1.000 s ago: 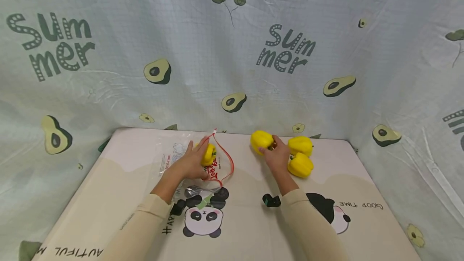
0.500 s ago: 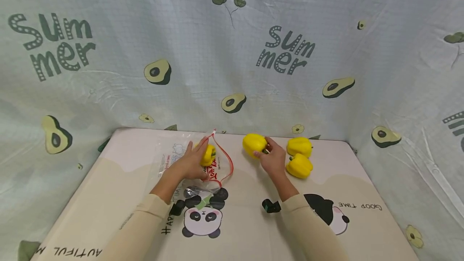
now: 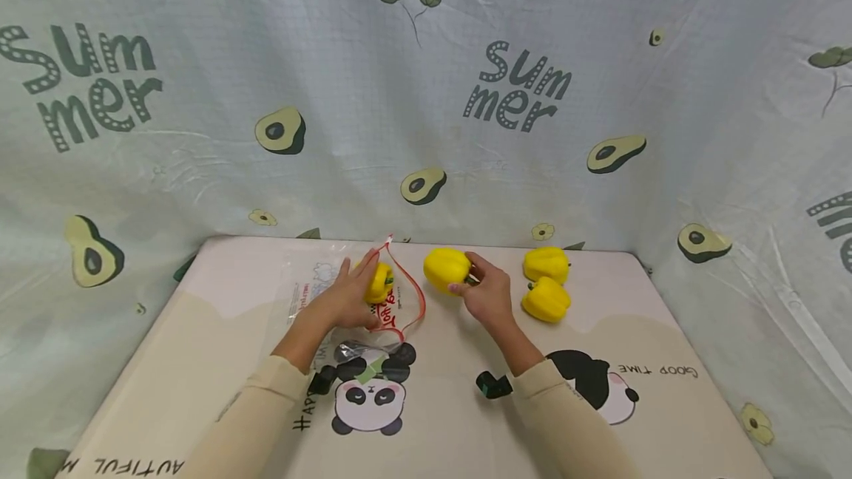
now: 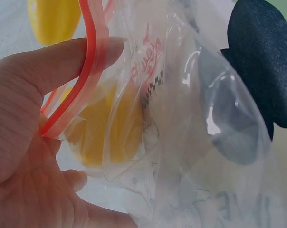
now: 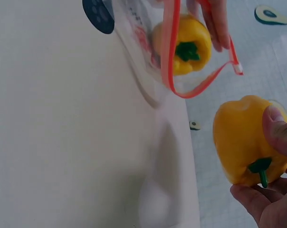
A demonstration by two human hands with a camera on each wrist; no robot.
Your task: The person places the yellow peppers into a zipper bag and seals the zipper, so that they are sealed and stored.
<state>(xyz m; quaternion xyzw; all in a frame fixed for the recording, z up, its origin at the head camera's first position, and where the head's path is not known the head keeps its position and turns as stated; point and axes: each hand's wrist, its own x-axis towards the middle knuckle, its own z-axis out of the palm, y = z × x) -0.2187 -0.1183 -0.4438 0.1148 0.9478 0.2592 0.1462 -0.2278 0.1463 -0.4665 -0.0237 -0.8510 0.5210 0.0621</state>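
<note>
My left hand [image 3: 346, 301] lies over the mouth of a clear zip bag [image 4: 181, 142] with a red zip edge [image 3: 421, 294]. Thumb and fingers spread apart at that edge, and the mouth gapes. Inside the bag is a yellow bell pepper [image 5: 193, 42], its green stem facing the mouth. To the right, my right hand [image 3: 489, 298] grips a second yellow bell pepper [image 3: 446, 270] near its stem, thumb on one side and fingers on the other. This pepper is apart from the bag, its blunt end turned toward it.
Two more yellow bell peppers, a far one [image 3: 546, 265] and a nearer one [image 3: 547, 300], lie right of my right hand. The pale table cover [image 3: 452, 420] has panda prints. A printed curtain [image 3: 359, 94] hangs behind the table's far edge [image 3: 599, 251].
My right hand has moved left with its bell pepper, bringing it nearer the bag's mouth. The left hand, the bag and the other peppers have stayed in place.
</note>
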